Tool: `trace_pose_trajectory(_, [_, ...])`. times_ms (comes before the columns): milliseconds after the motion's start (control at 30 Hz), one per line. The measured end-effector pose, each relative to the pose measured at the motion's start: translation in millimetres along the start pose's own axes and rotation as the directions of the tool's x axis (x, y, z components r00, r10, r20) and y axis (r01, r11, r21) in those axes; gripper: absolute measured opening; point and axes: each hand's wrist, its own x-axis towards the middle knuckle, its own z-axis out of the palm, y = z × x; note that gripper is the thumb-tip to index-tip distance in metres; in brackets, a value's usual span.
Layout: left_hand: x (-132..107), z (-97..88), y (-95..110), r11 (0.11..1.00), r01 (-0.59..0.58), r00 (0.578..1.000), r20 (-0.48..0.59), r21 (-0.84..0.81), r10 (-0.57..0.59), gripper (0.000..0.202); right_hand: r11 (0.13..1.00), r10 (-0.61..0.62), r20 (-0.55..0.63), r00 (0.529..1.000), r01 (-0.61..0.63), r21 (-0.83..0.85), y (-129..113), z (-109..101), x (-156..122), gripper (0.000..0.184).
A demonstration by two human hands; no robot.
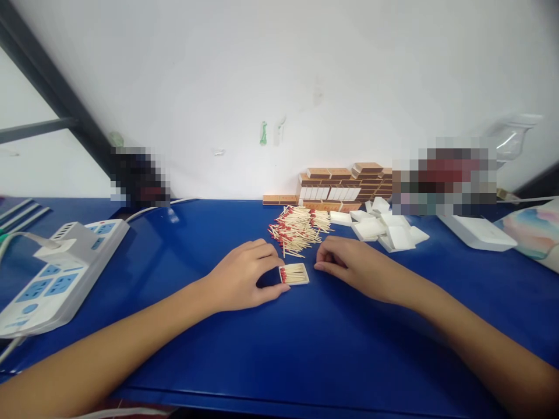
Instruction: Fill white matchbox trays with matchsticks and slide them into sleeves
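Observation:
My left hand (pixel 248 273) is closed on a small white matchbox tray (pixel 300 283), thumb at the near side and fingers at the far side. Inside the tray lie several matches (pixel 296 273), their red heads toward my left hand. Just right of the tray, my right hand (pixel 343 259) hovers or rests with its fingers curled together; whether anything is in them I cannot make out. Beyond both hands is a loose heap of red-headed matches (pixel 299 230). White matchbox trays (pixel 388 227) lie jumbled to the right of the heap.
Brown matchboxes (pixel 367 185) are stacked against the white wall (pixel 218 87). On the blue table (pixel 262 355), a power strip (pixel 56 291) with a plugged-in adapter stands at the left. A white box (pixel 478 233) and a colourful packet (pixel 533 230) lie at the right.

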Motion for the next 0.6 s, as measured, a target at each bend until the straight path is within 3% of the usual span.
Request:
trace_pose_trajectory(200, [2, -2.2, -3, 0.999, 0.013, 1.0, -0.019, 0.036, -0.012, 0.029, 0.986, 0.017, -0.194, 0.981, 0.016, 0.165, -12, -3, -2, 0.018])
trace_pose_trajectory(367, [2, -1.7, -2, 1.0, 0.011, 1.0, -0.024, 0.022, -0.01, 0.029, 0.95, -0.019, -0.325, 0.945, 0.118, 0.29, -27, 4, -2, 0.023])
trace_pose_trajectory(500, [1, -1.9, -2, 1.0, -0.006, 0.998, -0.058, 0.025, 0.008, 0.029, 0.881, 0.081, -0.358, 0.93, 0.102, 0.463, -35, 13, 0, 0.02])
trace_pose_trajectory(600, [2, -3.6, -2, 1.0, -0.02, 0.996, -0.09, 0.022, 0.022, 0.029, 0.843, 0.109, -0.313, 0.943, 0.079, 0.531, -34, 19, 3, 0.018])
